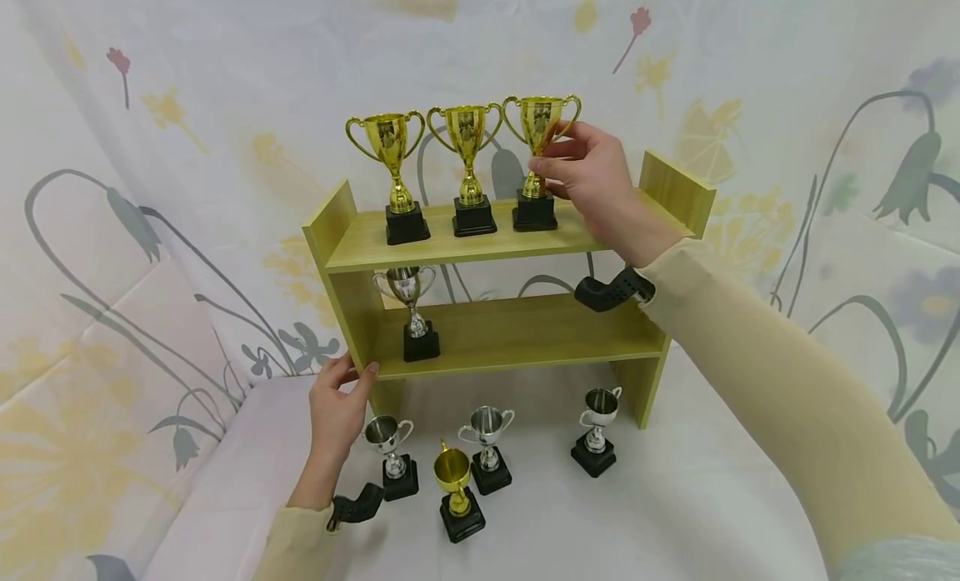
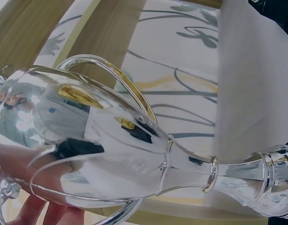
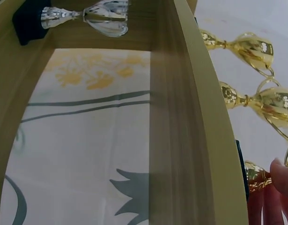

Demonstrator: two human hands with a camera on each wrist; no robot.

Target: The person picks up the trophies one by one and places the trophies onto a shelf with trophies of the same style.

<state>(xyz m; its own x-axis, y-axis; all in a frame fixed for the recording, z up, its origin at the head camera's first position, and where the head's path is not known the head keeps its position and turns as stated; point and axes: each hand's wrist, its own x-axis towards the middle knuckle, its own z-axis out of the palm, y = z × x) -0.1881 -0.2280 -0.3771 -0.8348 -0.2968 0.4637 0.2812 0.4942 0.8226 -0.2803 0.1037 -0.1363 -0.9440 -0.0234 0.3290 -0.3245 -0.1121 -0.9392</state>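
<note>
On the right of the top board, my right hand (image 1: pixel 592 168) pinches a gold trophy cup (image 1: pixel 540 127) by its stem, its black base on or close over the board. Two more gold trophies, a middle one (image 1: pixel 467 135) and a left one (image 1: pixel 390 143), stand beside it. My left hand (image 1: pixel 339 410) holds the left side of the wooden shelf (image 1: pixel 495 252), thumb at the front edge, other fingers outside the panel. A silver trophy (image 2: pixel 106 136) fills much of the left wrist view, in front of that hand's fingers. Another silver trophy (image 1: pixel 408 289) stands on the lower board's left.
On the white tabletop (image 1: pixel 547 531) stand a left silver trophy (image 1: pixel 386 439), a middle silver trophy (image 1: pixel 487 435), a right silver trophy (image 1: pixel 600 414) and a small gold trophy (image 1: pixel 453 477). A flower-printed cloth (image 1: pixel 247 106) hangs behind the shelf.
</note>
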